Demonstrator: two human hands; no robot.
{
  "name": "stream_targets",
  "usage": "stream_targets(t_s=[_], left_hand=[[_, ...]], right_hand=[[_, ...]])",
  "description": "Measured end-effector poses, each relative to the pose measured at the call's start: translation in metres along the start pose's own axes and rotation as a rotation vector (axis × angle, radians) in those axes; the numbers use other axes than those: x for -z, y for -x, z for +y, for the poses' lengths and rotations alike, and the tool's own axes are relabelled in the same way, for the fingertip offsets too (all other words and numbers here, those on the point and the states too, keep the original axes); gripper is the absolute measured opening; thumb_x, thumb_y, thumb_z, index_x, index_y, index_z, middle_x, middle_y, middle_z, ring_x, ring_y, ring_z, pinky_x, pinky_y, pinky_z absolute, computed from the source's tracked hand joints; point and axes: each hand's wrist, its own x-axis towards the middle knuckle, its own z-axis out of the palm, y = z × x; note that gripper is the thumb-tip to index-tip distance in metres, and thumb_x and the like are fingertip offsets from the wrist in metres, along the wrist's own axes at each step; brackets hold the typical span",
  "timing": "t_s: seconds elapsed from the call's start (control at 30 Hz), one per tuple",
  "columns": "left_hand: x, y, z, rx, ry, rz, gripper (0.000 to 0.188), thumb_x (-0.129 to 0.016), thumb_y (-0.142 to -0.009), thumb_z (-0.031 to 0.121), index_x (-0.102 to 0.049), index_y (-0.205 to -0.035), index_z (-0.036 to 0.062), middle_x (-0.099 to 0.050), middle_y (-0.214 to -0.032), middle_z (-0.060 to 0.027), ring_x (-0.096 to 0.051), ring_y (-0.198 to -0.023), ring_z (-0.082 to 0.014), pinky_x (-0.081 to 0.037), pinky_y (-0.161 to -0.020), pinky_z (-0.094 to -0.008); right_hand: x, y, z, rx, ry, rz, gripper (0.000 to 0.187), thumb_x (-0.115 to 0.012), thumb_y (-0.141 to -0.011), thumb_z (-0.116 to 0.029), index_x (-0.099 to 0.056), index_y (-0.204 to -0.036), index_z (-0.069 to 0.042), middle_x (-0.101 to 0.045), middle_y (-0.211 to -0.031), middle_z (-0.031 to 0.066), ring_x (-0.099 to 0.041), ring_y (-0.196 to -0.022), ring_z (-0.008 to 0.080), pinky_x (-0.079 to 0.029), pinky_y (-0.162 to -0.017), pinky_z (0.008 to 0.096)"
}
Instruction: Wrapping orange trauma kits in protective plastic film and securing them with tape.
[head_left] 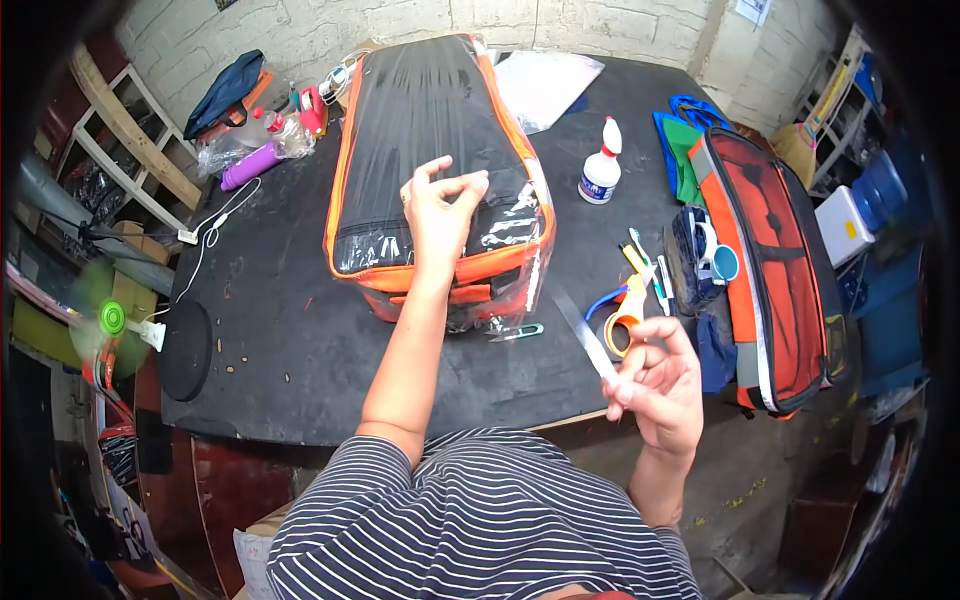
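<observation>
A large black and orange bag (430,130) wrapped in clear plastic lies lengthwise on the dark table (290,375). Over its near end is my left hand (438,215), thumb and forefinger pinched together; whatever may be between them is too small to make out. My right hand (660,390), lower right, pinches one end of a clear strip of tape (590,343), whose free end points up toward the bag. Close to that hand lie orange-handled scissors (620,328). A small green thread snipper (518,332) rests just in front of the bag.
A white spray bottle (600,165) stands right of the bag. Further right are a tape dispenser (712,255) and a red and orange bag (770,270). A purple bottle (250,167) and a white cable (212,232) lie left. A green fan (112,318) is at the left edge.
</observation>
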Motion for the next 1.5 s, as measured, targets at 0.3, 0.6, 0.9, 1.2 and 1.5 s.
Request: stream_targets(t_s=[0.3,0.6,0.9,1.2,1.5], left_hand=[[0.001,-0.003,0.015,0.078,-0.688,-0.027,0.097,-0.084,-0.057,0.031,-0.036,-0.138,0.0088,-0.042,-0.116,-0.0215,-0.041,-0.112,-0.0383,-0.032,-0.099,-0.0480],[0.014,0.055,0.020,-0.681,-0.152,0.323,0.033,-0.064,-0.078,0.012,-0.052,-0.108,0.0028,-0.052,-0.106,-0.0127,-0.044,-0.106,-0.0315,-0.032,-0.095,-0.0454],[0.013,0.110,0.020,-0.475,-0.400,-0.010,0.026,-0.079,-0.067,0.020,-0.067,-0.089,0.0143,-0.062,-0.082,0.0015,-0.048,-0.092,-0.0209,-0.026,-0.090,-0.0367],[0.039,0.065,0.026,-0.364,-0.381,-0.157,0.010,-0.075,-0.066,0.014,-0.069,-0.075,0.0144,-0.064,-0.071,0.0031,-0.049,-0.082,-0.0186,-0.028,-0.083,-0.0364],[0.069,0.101,0.012,-0.700,-0.048,-0.168,0.031,-0.061,-0.064,-0.008,-0.064,-0.093,0.0017,-0.061,-0.078,-0.0075,-0.056,-0.070,-0.0254,-0.044,-0.070,-0.0352]], right_hand=[[-0.023,-0.013,0.007,-0.140,0.217,-0.008,0.044,-0.065,-0.075,0.008,-0.045,-0.115,0.002,-0.061,-0.072,0.0063,-0.063,-0.064,0.0125,-0.054,-0.062,0.0243],[-0.021,-0.019,-0.013,-0.064,0.167,0.029,0.051,-0.065,-0.072,0.011,-0.042,-0.116,0.003,-0.060,-0.072,0.0108,-0.065,-0.067,0.0166,-0.057,-0.053,0.0253],[-0.004,-0.009,0.012,-0.163,0.038,-0.001,0.049,-0.065,-0.073,0.010,-0.043,-0.116,0.003,-0.062,-0.074,0.0108,-0.064,-0.062,0.0171,-0.056,-0.056,0.0257],[0.049,-0.034,0.182,-0.305,0.094,0.233,0.033,-0.064,-0.075,0.007,-0.044,-0.099,-0.004,-0.059,-0.067,0.0051,-0.062,-0.057,0.0166,-0.048,-0.051,0.0266],[0.039,-0.105,0.227,-0.255,0.485,0.399,0.035,-0.065,-0.069,0.006,-0.040,-0.092,-0.001,-0.060,-0.064,0.0091,-0.062,-0.050,0.0164,-0.049,-0.046,0.0282]])
